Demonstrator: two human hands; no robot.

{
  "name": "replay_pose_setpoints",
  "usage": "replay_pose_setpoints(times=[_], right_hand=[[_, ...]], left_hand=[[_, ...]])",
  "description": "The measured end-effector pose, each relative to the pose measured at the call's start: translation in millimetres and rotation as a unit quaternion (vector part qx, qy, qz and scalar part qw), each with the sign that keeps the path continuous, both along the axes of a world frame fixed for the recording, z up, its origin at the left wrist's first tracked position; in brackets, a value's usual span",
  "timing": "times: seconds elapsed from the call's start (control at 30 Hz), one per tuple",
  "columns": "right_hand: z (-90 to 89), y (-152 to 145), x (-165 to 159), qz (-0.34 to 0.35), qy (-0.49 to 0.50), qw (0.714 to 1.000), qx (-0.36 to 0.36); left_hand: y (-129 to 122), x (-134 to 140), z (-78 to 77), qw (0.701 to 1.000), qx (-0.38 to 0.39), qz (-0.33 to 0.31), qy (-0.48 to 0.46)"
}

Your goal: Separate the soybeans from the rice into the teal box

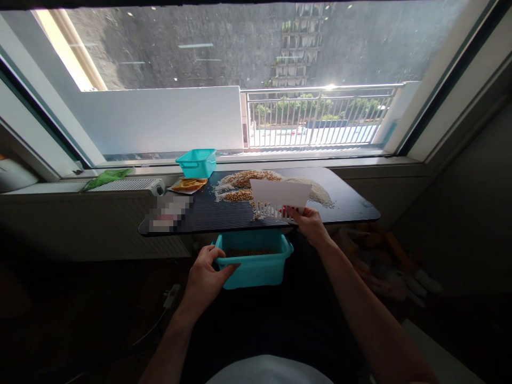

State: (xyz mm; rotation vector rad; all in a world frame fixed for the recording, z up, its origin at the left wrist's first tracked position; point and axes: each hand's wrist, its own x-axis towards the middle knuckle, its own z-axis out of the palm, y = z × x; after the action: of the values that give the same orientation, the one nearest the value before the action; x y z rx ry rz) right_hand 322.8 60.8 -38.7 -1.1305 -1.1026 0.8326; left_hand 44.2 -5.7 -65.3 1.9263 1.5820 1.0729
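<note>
My left hand (210,272) grips the left end of a turquoise plastic bin (256,271), thumb on its near side and fingers over the rim. The bin sits below the table's front edge, and small dark brown grains (250,252) lie inside it. In my right hand (310,225) is a white slotted card (280,193), pinched at its lower right and held above the tabletop. Its comb-like slots face me. Behind and beside the card spread orange-yellow kernels (238,196) and a heap of pale grains (320,192), partly hidden by it.
The dark table (352,205) stands against the window sill. A second turquoise bin (199,162) is at its back left, near a packet with an orange picture (188,184). A green cloth (107,178) lies on the radiator (120,185). A white plug (172,295) and cable are at lower left.
</note>
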Motion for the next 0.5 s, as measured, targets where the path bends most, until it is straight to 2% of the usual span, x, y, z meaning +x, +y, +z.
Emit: replay_pose_setpoints(times=[0.23, 0.5], right_hand=[[-0.8, -4.2, 0.2, 0.019, -0.003, 1.0, -0.002], [-2.0, 0.7, -1.9, 0.009, -0.017, 1.0, 0.002]], left_hand=[[0.9, -1.0, -0.2, 1.0, 0.0, 0.0, 0.002], [2.3, -2.9, -1.3, 1.0, 0.004, 0.005, 0.001]])
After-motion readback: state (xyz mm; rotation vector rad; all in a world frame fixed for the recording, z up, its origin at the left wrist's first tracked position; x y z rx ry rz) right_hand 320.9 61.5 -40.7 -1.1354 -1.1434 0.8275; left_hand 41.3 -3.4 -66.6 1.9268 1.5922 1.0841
